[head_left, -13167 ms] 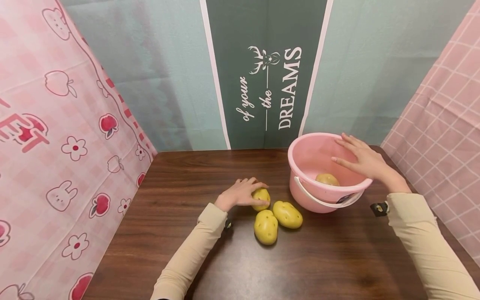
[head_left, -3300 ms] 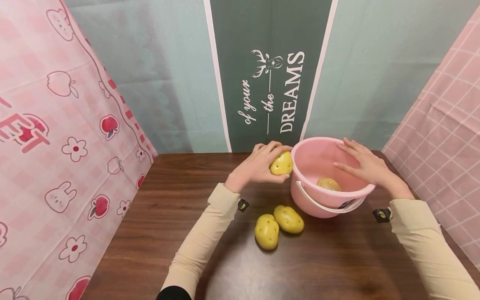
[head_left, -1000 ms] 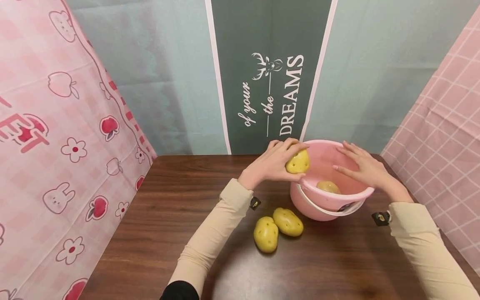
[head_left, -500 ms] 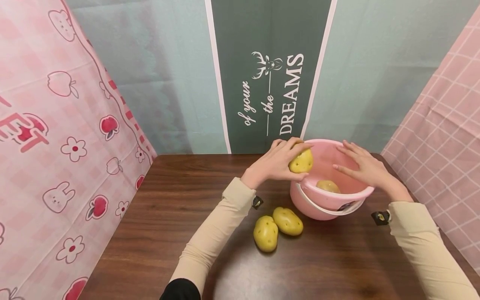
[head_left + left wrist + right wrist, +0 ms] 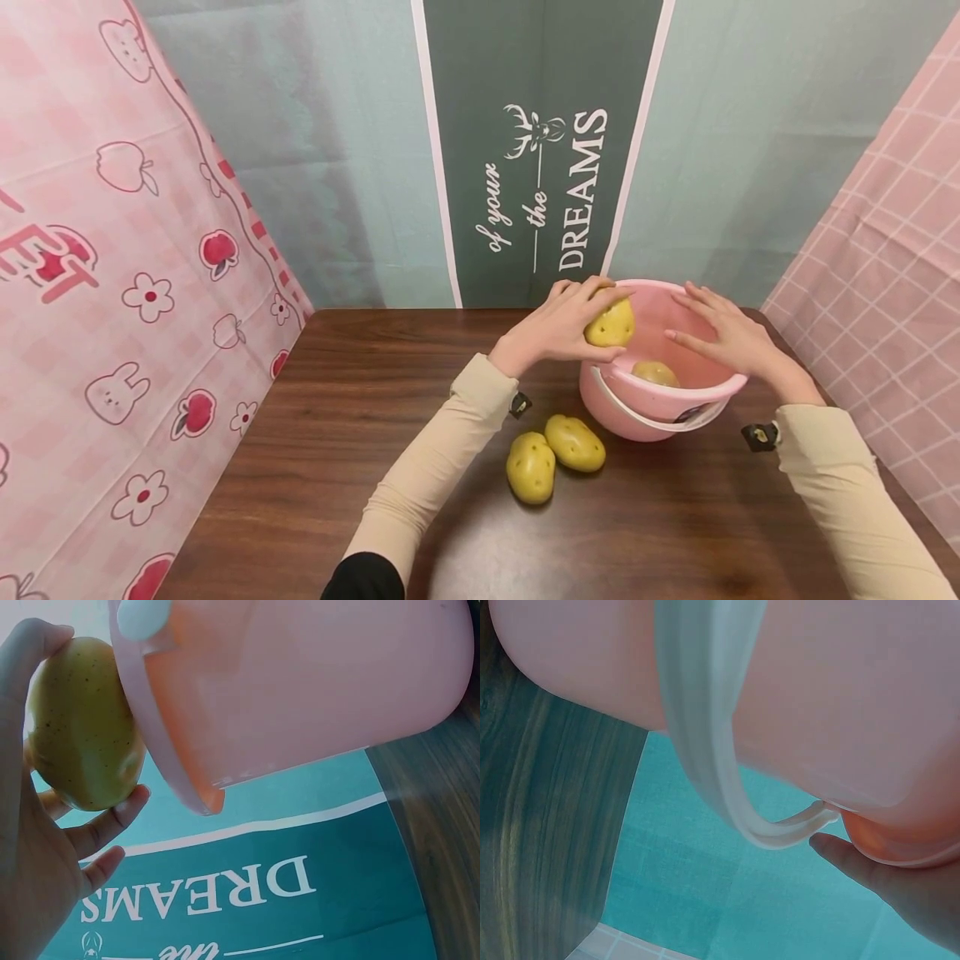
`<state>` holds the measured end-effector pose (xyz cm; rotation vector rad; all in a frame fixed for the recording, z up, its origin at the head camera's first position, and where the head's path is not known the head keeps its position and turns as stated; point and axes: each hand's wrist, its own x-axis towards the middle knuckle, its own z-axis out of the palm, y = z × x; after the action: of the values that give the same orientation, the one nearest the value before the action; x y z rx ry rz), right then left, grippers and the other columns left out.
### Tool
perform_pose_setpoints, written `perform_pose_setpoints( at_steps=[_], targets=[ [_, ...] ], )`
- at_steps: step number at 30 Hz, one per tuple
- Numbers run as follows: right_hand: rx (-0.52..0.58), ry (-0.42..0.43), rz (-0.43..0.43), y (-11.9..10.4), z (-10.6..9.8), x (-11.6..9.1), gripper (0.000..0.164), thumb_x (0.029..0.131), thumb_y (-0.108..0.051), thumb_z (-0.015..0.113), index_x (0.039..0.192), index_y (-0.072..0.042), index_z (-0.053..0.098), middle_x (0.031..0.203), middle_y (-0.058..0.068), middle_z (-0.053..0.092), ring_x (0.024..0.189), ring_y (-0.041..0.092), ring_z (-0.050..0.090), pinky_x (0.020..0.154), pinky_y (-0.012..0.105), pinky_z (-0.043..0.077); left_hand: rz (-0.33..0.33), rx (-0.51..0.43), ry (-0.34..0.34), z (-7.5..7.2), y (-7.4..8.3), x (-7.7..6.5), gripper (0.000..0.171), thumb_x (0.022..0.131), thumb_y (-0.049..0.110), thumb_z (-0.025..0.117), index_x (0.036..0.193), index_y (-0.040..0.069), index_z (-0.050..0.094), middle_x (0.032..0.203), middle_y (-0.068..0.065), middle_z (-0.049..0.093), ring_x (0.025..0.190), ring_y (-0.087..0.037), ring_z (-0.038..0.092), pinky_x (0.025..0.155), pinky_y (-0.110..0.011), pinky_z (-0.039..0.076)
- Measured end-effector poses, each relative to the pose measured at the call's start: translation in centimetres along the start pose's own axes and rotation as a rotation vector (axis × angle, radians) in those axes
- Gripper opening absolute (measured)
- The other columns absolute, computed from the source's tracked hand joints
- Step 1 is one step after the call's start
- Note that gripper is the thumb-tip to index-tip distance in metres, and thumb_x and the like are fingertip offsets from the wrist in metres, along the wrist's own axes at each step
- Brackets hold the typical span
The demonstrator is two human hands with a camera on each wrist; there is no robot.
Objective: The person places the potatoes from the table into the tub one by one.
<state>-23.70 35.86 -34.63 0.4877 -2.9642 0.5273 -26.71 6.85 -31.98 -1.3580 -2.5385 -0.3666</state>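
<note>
My left hand point(image 5: 562, 327) holds a yellow potato point(image 5: 612, 323) between thumb and fingers, over the left rim of a pink bucket point(image 5: 617, 419). In the left wrist view the potato point(image 5: 86, 724) sits right at the rim's edge; I cannot tell whether they touch. Spread along the right rim, my right hand point(image 5: 731, 333) holds the bucket, its thumb on the inner side. One finger point(image 5: 847, 859) shows outside the rim in the right wrist view. Another potato point(image 5: 655, 372) lies inside the bucket. Two more potatoes, one left point(image 5: 531, 468) and one right point(image 5: 575, 443), lie on the table.
The bucket's white handle point(image 5: 705, 742) hangs down its near side. A dark wood table point(image 5: 360, 400) carries everything. Patterned cloths stand around it: a green one with lettering point(image 5: 581, 192) behind, pink ones on the left point(image 5: 150, 296) and right point(image 5: 885, 275).
My left hand picked the potato up from the table, raised it to the bucket's left rim, and has crept slightly right over the last second. My right hand stays on the rim.
</note>
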Motion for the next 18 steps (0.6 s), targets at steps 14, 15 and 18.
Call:
perform_pose_setpoints(
  at_steps=[14, 15, 18],
  targets=[
    [-0.006, 0.000, -0.004, -0.06, -0.07, -0.01, 0.070, 0.087, -0.043, 0.059, 0.144, -0.012, 0.033, 0.152, 0.017, 0.017, 0.138, 0.041, 0.013, 0.094, 0.071, 0.019, -0.004, -0.023, -0.006, 0.22, 0.28, 0.26, 0.075, 0.078, 0.063, 0.053, 0.142, 0.030, 0.032, 0.134, 0.004, 0.036, 0.119, -0.006, 0.038, 0.099, -0.034, 0.024],
    [-0.006, 0.002, -0.001, -0.02, -0.04, 0.01, 0.070, 0.086, -0.043, 0.060, 0.143, -0.012, 0.034, 0.153, 0.016, 0.017, 0.139, 0.040, 0.013, 0.095, 0.070, 0.019, -0.005, -0.022, -0.008, 0.25, 0.29, 0.29, 0.075, 0.078, 0.063, 0.053, 0.142, 0.030, 0.032, 0.135, 0.004, 0.035, 0.119, -0.005, 0.038, 0.099, -0.034, 0.024],
    [-0.004, 0.002, 0.003, 0.15, 0.16, -0.06, 0.070, 0.086, -0.044, 0.060, 0.144, -0.012, 0.034, 0.153, 0.015, 0.017, 0.139, 0.040, 0.013, 0.095, 0.071, 0.019, -0.005, -0.027, -0.012, 0.38, 0.35, 0.36, 0.074, 0.078, 0.063, 0.052, 0.142, 0.030, 0.032, 0.135, 0.003, 0.035, 0.120, -0.006, 0.037, 0.100, -0.034, 0.024]
  ],
)
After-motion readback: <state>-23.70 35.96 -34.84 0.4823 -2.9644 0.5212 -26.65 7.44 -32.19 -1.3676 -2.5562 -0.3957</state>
